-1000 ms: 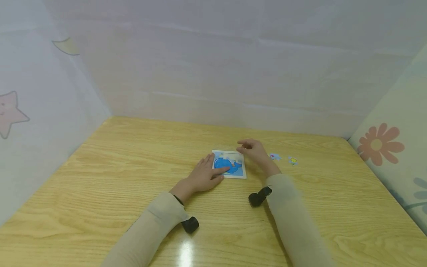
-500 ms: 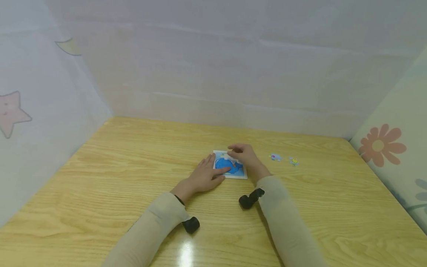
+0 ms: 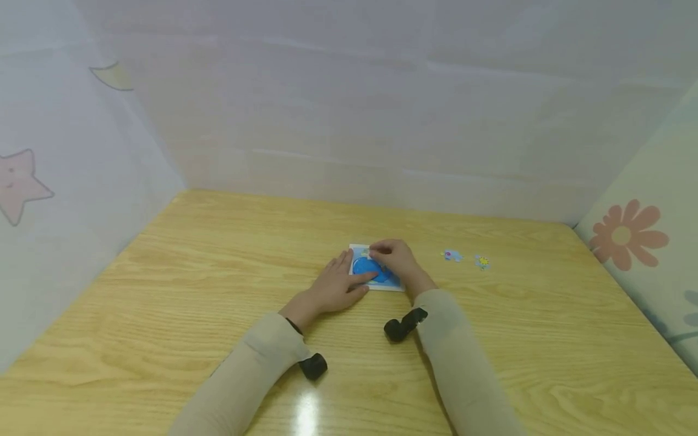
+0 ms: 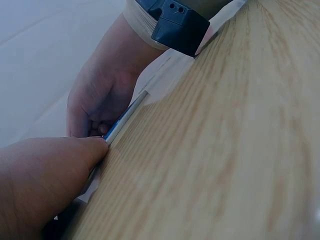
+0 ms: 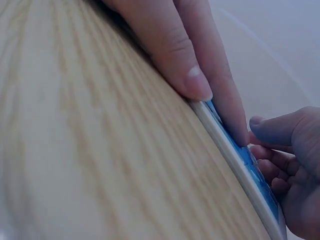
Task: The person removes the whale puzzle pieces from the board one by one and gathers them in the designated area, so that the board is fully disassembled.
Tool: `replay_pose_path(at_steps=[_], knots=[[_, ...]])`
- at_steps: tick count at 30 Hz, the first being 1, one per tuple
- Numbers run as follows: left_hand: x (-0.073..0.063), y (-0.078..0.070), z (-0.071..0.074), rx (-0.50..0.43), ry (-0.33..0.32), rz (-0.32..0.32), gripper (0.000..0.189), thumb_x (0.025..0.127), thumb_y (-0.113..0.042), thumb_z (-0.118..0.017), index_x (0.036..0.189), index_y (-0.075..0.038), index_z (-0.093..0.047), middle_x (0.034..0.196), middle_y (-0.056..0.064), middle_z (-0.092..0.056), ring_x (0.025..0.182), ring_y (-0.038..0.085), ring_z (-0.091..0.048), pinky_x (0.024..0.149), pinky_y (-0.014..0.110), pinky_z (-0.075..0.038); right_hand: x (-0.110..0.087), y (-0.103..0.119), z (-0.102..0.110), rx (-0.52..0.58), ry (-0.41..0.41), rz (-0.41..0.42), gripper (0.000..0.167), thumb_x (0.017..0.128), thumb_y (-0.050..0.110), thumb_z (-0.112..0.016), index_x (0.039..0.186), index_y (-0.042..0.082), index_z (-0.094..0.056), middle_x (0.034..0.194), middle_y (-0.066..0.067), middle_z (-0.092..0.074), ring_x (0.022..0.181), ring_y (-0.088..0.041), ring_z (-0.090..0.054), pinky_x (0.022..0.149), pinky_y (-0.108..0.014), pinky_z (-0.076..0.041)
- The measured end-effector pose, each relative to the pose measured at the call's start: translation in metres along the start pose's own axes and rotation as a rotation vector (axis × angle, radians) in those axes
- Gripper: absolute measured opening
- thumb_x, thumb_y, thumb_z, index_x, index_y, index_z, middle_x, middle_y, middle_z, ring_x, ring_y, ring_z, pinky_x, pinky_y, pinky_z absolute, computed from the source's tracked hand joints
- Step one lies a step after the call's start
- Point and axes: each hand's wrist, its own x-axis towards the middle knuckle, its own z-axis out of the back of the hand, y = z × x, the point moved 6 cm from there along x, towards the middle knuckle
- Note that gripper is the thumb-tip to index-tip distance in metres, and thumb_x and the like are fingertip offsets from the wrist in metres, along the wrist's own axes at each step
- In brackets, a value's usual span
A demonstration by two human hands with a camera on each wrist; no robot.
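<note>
A small square jigsaw puzzle (image 3: 360, 266) with a blue whale and a white border lies flat on the table. My left hand (image 3: 335, 284) rests on its left side with straight fingers, the index finger reaching across the whale. The left thumb lies at the near edge of the puzzle (image 5: 235, 160) in the right wrist view. My right hand (image 3: 397, 259) bends its fingertips down onto the upper part of the puzzle, covering its right side. Whether a puzzle piece is between the right thumb and fingers is hidden in every view.
Two loose puzzle pieces lie right of the puzzle: one blue with a pink spot (image 3: 451, 255), the other with a yellow flower (image 3: 482, 261). The wooden table (image 3: 245, 242) meets a pale cloth wall (image 3: 338, 121) at the back. Side walls carry printed shapes.
My right hand has moved left and slightly toward me, from the puzzle's upper right corner onto its upper middle. The left hand stays where it was on the puzzle.
</note>
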Motion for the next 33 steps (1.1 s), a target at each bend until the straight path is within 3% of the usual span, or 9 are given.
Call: replay_pose_path(at_steps=[8, 19, 33], knots=[[-0.003, 0.0, 0.002, 0.013, 0.008, 0.001, 0.041, 0.091, -0.039, -0.035, 0.131, -0.029, -0.038, 0.137, 0.029, -0.004, 0.126, 0.037, -0.003, 0.098, 0.048, -0.01, 0.0, 0.007, -0.006, -0.108, -0.019, 0.083, 0.022, 0.081, 0.015, -0.061, 0.1, 0.004, -0.065, 0.093, -0.008, -0.056, 0.088, -0.022, -0.049, 0.08, -0.037, -0.038], [-0.01, 0.003, 0.005, -0.006, -0.015, -0.022, 0.041, 0.092, -0.037, -0.037, 0.131, -0.025, -0.038, 0.138, 0.025, -0.008, 0.127, 0.034, -0.007, 0.098, 0.047, -0.012, 0.0, 0.007, -0.008, -0.149, -0.013, 0.058, 0.024, 0.082, 0.017, -0.06, 0.103, 0.006, -0.064, 0.091, -0.006, -0.056, 0.089, -0.022, -0.05, 0.081, -0.036, -0.039], [-0.005, 0.005, 0.001, 0.015, -0.02, -0.033, 0.042, 0.092, -0.037, -0.035, 0.131, -0.024, -0.038, 0.138, 0.025, -0.009, 0.127, 0.033, -0.006, 0.098, 0.047, -0.011, 0.0, 0.007, -0.006, -0.15, -0.036, 0.049, 0.025, 0.083, 0.017, -0.059, 0.104, 0.004, -0.062, 0.095, -0.009, -0.056, 0.091, -0.023, -0.051, 0.082, -0.036, -0.039]])
